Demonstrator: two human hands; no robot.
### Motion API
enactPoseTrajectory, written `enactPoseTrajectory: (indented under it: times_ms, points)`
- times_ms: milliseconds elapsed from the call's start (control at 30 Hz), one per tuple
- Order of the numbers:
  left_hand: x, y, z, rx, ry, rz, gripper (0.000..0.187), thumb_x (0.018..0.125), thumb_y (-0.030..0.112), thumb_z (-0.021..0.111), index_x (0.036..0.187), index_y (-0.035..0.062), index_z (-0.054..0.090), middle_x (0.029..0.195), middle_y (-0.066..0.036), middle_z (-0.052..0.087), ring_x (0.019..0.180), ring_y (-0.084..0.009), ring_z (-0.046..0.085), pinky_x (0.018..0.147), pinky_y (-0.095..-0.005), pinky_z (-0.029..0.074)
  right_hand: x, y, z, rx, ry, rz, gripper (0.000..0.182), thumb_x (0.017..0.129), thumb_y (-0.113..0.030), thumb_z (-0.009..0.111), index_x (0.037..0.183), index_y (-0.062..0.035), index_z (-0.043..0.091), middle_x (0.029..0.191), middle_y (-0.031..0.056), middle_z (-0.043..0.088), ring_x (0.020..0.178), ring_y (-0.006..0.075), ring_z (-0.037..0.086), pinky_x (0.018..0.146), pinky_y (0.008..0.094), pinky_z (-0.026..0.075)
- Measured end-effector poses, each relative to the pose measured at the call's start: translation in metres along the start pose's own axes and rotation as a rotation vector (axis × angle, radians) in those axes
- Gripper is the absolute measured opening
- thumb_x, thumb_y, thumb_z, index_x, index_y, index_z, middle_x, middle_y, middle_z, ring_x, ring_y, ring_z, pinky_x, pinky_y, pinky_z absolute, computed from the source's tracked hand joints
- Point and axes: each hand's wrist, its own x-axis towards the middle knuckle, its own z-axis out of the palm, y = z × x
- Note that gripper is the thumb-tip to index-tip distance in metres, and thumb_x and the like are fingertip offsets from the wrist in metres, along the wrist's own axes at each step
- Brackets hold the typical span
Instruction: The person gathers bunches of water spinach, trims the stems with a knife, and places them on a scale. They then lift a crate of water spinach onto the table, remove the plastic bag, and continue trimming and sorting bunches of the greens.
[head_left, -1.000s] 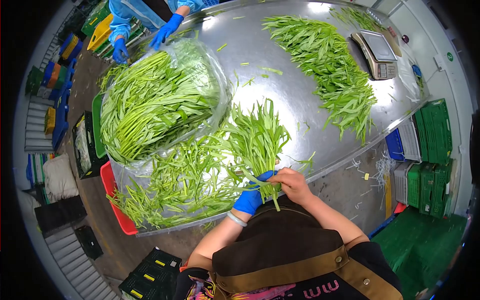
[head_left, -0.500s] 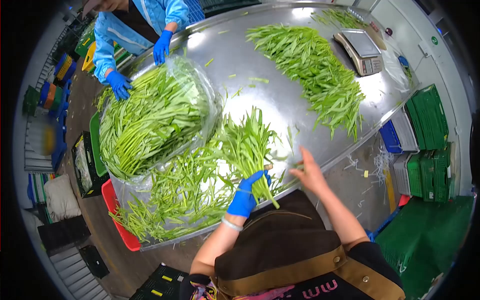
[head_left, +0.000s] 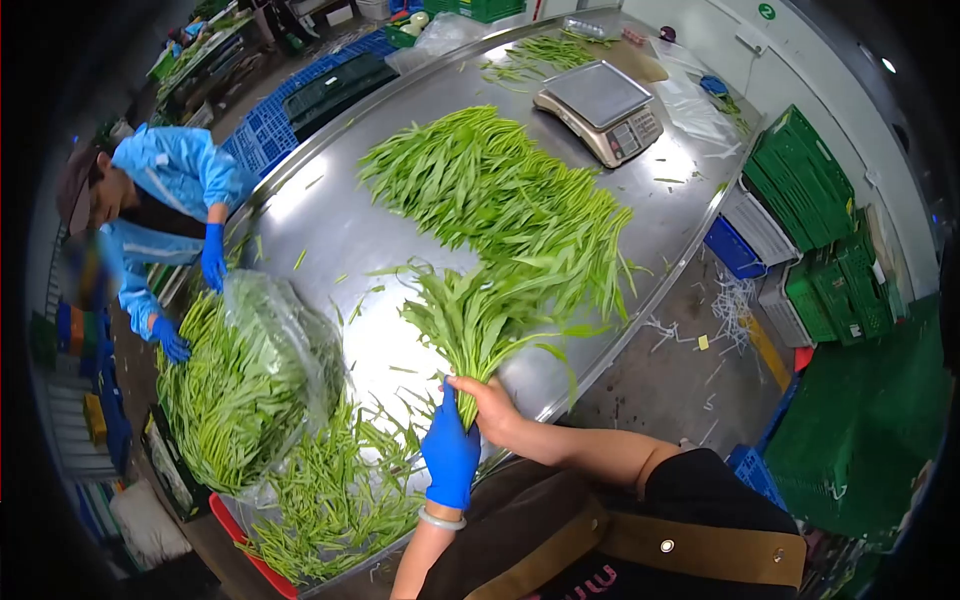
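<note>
A bunch of water spinach point(head_left: 458, 318), leaves pointing away from me, is gripped by its stems in both hands above the near edge of the metal table point(head_left: 330, 215). My left hand point(head_left: 449, 452), in a blue glove, wraps the stems from the left. Bare, my right hand point(head_left: 490, 408) closes on the same stems from the right, fingers partly hidden. Just beyond lies a long row of water spinach point(head_left: 500, 190). Loose stems and leaves point(head_left: 345, 500) are strewn on the table to the left of my hands.
A digital scale point(head_left: 600, 105) stands at the far right of the table. On the left, a co-worker in a blue jacket point(head_left: 175, 180) has gloved hands at a plastic bag point(head_left: 285, 330) full of greens. Green crates point(head_left: 800, 185) are stacked to the right; a red crate point(head_left: 245, 550) sits below the left edge.
My right hand has come over and closed on the bunch beside my left hand. The view has turned right, and the bunch is now near the row of greens.
</note>
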Motion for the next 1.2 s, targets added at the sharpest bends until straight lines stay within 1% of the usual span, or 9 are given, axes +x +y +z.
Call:
enactPoseTrajectory:
  times_ms: [133,200,300,533,667,767,867,1100,1200]
  points:
    - [0.009,0.010,0.010,-0.386,-0.019,-0.296,0.079,0.080,0.002,0.067,0.150,0.0081,0.032,0.093,-0.019,0.068,0.076,-0.0317,0.066,0.068,-0.0398,0.051,0.029,-0.064,-0.021,0.137,0.048,0.023,0.023,0.085,-0.009,0.065,0.104,0.0006,0.060,0.087,0.0076,0.062,0.085,0.0224,0.064,0.077,0.0368,0.053]
    - [0.011,-0.020,0.038,-0.222,0.027,-0.126,0.034,0.086,0.004,0.060,0.120,0.0000,0.060,0.076,-0.021,0.066,0.067,-0.0334,0.066,0.062,-0.0416,0.050,0.038,-0.092,-0.027,0.146,-0.045,0.017,0.022,0.085,-0.009,0.064,0.104,0.0011,0.060,0.083,0.0072,0.061,0.080,0.0209,0.063,0.075,0.0370,0.052]
    - [0.030,0.012,0.031,-0.016,-0.012,-0.023,0.015,0.088,0.003,0.057,0.101,0.0038,0.065,0.079,-0.019,0.067,0.071,-0.0372,0.066,0.062,-0.0439,0.050,0.052,-0.121,-0.036,0.057,-0.173,-0.016,0.019,0.085,-0.011,0.064,0.099,0.0006,0.061,0.080,0.0068,0.062,0.074,0.0194,0.060,0.075,0.0363,0.052]
    - [0.045,-0.038,0.026,0.038,-0.057,-0.292,0.010,0.092,0.006,0.054,0.090,0.0072,0.064,0.078,-0.015,0.068,0.068,-0.0331,0.066,0.059,-0.0407,0.048,0.115,-0.339,-0.083,-1.394,-0.152,-0.585,0.034,0.075,-0.017,0.068,0.105,-0.0019,0.062,0.089,0.0122,0.066,0.076,0.0247,0.064,0.069,0.0388,0.051]
    - [0.040,-0.038,0.030,-0.070,-0.191,-0.356,0.009,0.091,0.008,0.056,0.093,0.0074,0.065,0.080,-0.016,0.068,0.070,-0.0362,0.065,0.060,-0.0417,0.048,0.171,-0.432,-0.120,-1.776,-0.399,-1.139,0.048,0.071,-0.002,0.065,0.118,-0.0076,0.057,0.107,0.0125,0.065,0.104,0.0306,0.060,0.092,0.0444,0.047]
    - [0.041,-0.037,0.050,-0.064,-0.291,-0.281,0.010,0.092,0.009,0.055,0.093,0.0083,0.065,0.082,-0.017,0.068,0.073,-0.0377,0.066,0.062,-0.0418,0.049,0.202,-0.443,-0.141,-2.246,-0.534,-0.980,0.055,0.069,0.003,0.067,0.122,-0.0100,0.057,0.120,0.0132,0.061,0.118,0.0299,0.053,0.101,0.0471,0.041]
    - [0.043,-0.040,0.071,-0.033,-0.356,-0.182,0.012,0.093,0.010,0.053,0.094,0.0088,0.065,0.080,-0.015,0.067,0.073,-0.0346,0.065,0.063,-0.0413,0.049,0.260,-0.390,-0.224,-2.382,-0.304,-1.300,0.061,0.068,0.003,0.068,0.126,-0.0102,0.054,0.125,0.0131,0.058,0.120,0.0318,0.051,0.100,0.0478,0.042]
    - [0.042,-0.053,0.062,-0.025,-0.397,-0.249,0.014,0.094,0.016,0.055,0.095,0.0098,0.067,0.086,-0.017,0.069,0.080,-0.0382,0.067,0.067,-0.0453,0.051,0.215,-0.377,-0.321,-1.933,0.346,-0.553,0.045,0.079,-0.008,0.062,0.124,-0.0083,0.055,0.127,0.0171,0.057,0.118,0.0349,0.055,0.095,0.0440,0.047]
    - [0.041,-0.055,0.061,0.023,-0.434,-0.311,0.015,0.094,0.017,0.055,0.095,0.0087,0.067,0.085,-0.017,0.070,0.081,-0.0382,0.067,0.067,-0.0455,0.051,0.193,-0.362,-0.365,-1.961,0.268,-0.101,0.040,0.071,-0.006,0.065,0.111,-0.0112,0.061,0.113,0.0180,0.063,0.108,0.0377,0.060,0.091,0.0446,0.049]
